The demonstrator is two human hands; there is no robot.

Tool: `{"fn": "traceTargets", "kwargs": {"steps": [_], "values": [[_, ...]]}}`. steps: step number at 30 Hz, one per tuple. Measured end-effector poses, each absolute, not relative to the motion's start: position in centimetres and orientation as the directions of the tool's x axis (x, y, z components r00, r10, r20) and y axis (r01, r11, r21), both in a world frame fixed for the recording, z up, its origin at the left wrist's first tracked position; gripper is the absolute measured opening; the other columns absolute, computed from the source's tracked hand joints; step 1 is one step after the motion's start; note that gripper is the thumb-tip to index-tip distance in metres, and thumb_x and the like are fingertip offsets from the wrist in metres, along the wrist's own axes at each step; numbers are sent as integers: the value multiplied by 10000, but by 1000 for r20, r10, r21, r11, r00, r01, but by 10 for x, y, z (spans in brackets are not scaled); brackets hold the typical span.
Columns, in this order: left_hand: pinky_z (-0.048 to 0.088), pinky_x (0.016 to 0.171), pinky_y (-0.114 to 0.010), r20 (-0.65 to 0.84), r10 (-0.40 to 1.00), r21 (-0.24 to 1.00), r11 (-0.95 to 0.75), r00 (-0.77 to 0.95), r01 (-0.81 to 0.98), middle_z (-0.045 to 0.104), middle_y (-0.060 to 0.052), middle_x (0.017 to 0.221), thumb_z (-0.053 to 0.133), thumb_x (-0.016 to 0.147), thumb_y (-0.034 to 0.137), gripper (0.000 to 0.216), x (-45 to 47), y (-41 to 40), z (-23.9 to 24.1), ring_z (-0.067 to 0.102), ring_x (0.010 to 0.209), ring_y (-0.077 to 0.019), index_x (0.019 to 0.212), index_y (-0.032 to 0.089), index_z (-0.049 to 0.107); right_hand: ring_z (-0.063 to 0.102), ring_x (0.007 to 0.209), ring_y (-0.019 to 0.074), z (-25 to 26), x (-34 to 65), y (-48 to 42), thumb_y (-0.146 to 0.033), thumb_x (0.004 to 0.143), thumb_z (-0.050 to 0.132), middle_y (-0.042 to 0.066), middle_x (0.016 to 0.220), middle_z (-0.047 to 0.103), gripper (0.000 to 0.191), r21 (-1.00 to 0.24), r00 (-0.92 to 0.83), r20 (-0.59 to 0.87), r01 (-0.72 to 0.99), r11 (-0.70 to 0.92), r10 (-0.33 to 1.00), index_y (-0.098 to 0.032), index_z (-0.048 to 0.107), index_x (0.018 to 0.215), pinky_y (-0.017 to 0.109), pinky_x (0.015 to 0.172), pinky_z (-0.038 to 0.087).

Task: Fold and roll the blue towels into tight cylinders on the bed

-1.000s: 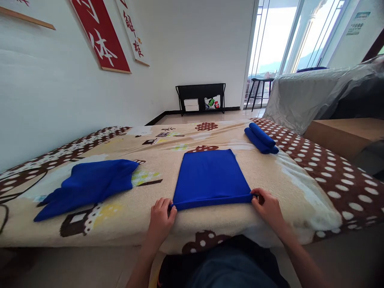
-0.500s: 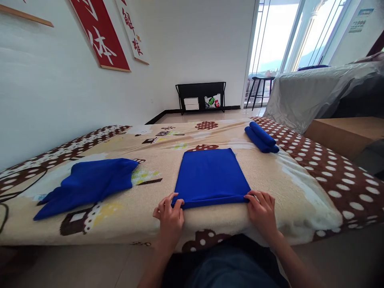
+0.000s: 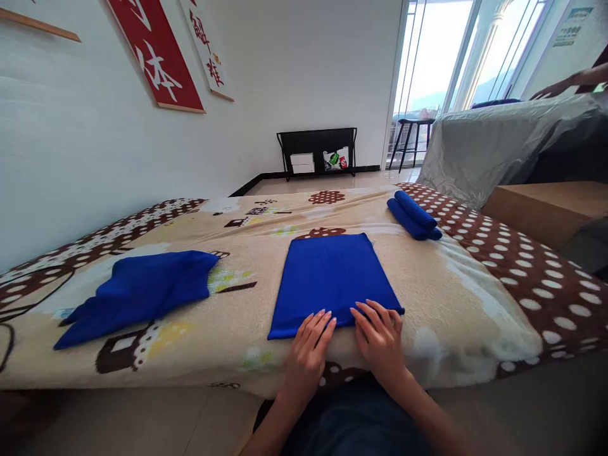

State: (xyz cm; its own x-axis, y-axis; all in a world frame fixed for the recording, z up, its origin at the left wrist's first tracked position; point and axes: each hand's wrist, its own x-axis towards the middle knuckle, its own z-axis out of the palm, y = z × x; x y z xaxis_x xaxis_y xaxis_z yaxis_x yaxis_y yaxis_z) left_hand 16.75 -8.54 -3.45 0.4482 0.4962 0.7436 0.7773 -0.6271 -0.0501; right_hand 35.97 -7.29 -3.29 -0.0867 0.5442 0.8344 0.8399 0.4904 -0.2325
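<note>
A folded blue cloth [image 3: 332, 272] lies flat in front of me as a near-square. Its near edge forms a narrow fold. My left hand [image 3: 310, 345] rests on the middle of that edge, fingers stretched forward over the fabric. Close beside it, my right hand [image 3: 380, 332] lies on the same edge near the right corner, with fingers extended too. Neither hand grips the cloth. To the left lies a crumpled blue cloth [image 3: 147, 288]. Farther back on the right sit rolled blue cloths [image 3: 413, 215], side by side.
A patterned beige and brown blanket [image 3: 237, 253] covers the surface below. A cardboard box [image 3: 546, 209] and a plastic-covered object [image 3: 498, 139] stand at the right, where another person's hand [image 3: 555, 87] shows. A black rack [image 3: 316, 149] stands by the far wall.
Both hands have let go of the near corners and moved inward along the edge, fingers now flat. The cloth's near edge lies slightly closer to me. Another person's hand has appeared at upper right.
</note>
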Motion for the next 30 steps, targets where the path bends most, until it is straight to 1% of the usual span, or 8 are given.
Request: {"fn": "traceTargets", "kwargs": {"steps": [4,7,9,12,17,22,25,30], "values": [[475,1023,-396,751,539,22,-597,382,802,681,-94,1205,472,961,61,425,169,-77,-26,612,1158,-217,1363,179,541,615,1126,197,-33,355,-68,-192,983,548,32,1110,727,228,-273,-150,814,754,597,562,-235,682,1163,391,1018,329],[500,870,-380,736,596,54,-523,320,851,688,-76,1025,533,967,140,317,166,-74,-20,631,942,-212,1274,190,594,622,1007,191,-33,364,-61,-215,999,522,47,1014,718,231,-294,-179,784,736,610,595,-211,684,1163,370,951,381],[489,830,-378,720,622,61,-497,306,866,674,-74,982,544,971,185,257,163,-72,-18,611,893,-216,1221,172,600,605,924,194,-33,373,-57,-245,994,537,52,956,703,210,-302,-178,764,751,587,620,-207,700,1121,363,894,407],[472,834,-383,693,665,94,-465,277,880,659,-81,984,519,987,233,200,159,-68,-18,588,900,-227,1155,145,582,579,868,201,-34,389,-50,-316,977,577,51,899,682,184,-327,-150,725,785,527,673,-215,716,1044,361,834,424],[440,800,-381,621,750,89,-353,225,931,637,-80,952,481,996,257,168,147,-62,-18,567,887,-241,1067,157,595,564,860,210,-36,412,-42,-375,988,551,57,891,662,229,-343,-151,656,813,470,740,-209,705,1017,368,831,442],[376,900,-443,684,724,59,-178,90,982,658,-110,1066,567,963,353,213,127,-62,-16,579,1015,-291,1068,182,639,566,953,229,-41,419,-42,-370,988,545,74,991,664,233,-309,-73,701,866,394,710,-212,708,1041,394,877,417],[337,933,-443,698,709,83,-215,97,973,660,-101,1112,560,974,355,189,110,-63,-17,585,1060,-277,1057,217,660,567,1003,233,-43,419,-45,-349,984,553,70,1070,663,212,-300,-27,732,885,357,681,-231,714,1056,401,894,389],[330,909,-408,699,707,157,-300,109,941,667,-63,1077,574,972,355,150,74,-64,-21,595,1027,-242,997,251,680,570,986,223,-45,429,-46,-376,976,565,62,1030,671,220,-347,19,735,869,352,678,-231,719,1035,378,868,385]]}}
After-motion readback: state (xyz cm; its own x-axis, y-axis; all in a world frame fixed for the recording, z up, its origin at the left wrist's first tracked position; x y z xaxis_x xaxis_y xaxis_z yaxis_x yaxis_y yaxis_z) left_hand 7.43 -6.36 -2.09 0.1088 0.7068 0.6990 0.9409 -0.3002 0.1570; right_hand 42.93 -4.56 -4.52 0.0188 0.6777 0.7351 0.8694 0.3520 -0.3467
